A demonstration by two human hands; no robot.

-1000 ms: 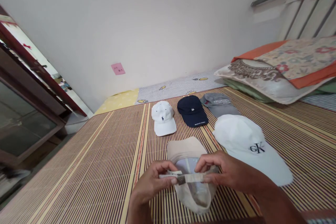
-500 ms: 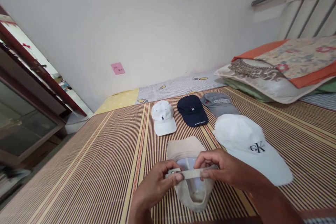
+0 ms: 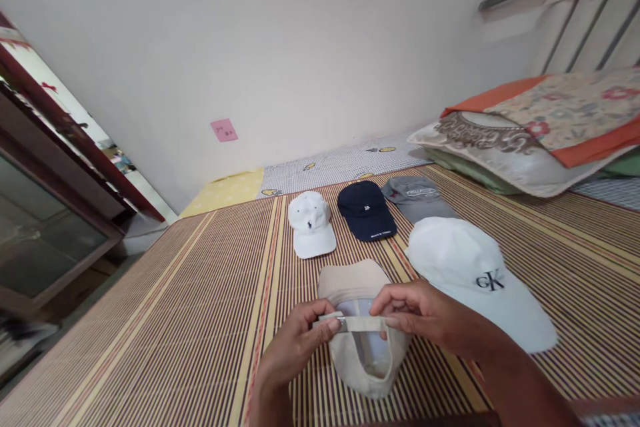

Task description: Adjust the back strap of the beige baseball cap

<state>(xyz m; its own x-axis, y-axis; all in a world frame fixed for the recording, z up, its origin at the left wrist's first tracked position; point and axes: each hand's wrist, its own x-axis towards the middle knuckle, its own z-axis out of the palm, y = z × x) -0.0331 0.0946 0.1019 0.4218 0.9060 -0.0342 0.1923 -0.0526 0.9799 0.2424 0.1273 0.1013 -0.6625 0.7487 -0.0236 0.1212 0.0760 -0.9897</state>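
Both forearms cut off by bottom edge. Left hand (image 3: 295, 345) and right hand (image 3: 425, 317) each pinched shut, thumb against forefinger, on the beige fabric adjuster strap (image 3: 363, 323) of the upturned beige cotton baseball cap (image 3: 360, 347). Small dark metal buckle (image 3: 342, 324) sits on the strap at the left fingertips; can't make out whether the strap is threaded through it. Strap is pulled taut between the two hands, across the cap's rear opening

Cap lies inside-up on the striped woven bamboo mat (image 3: 175, 320), near edge, centre of view, brim pointing away. Pale lining visible inside; rear of crown partly hidden by the hands. No label readable on it

Just right of it: large white cotton cap (image 3: 470, 273) with dark "CK" logo on the front, brim toward the near right

Further back, a row of three, left to right: small white cap (image 3: 311, 223) with a tiny dark emblem, too small to identify; navy blue cap (image 3: 367, 210) with small white marks on crown and brim, unreadable; grey cap (image 3: 417, 197) with pale lettering, unreadable, its far side partly cropped by the pillow

Far right: stack of patterned pillows with orange trim (image 3: 540, 127), cut off by the frame edge. On the white wall, a pink sticky note (image 3: 223, 130), writing illegible
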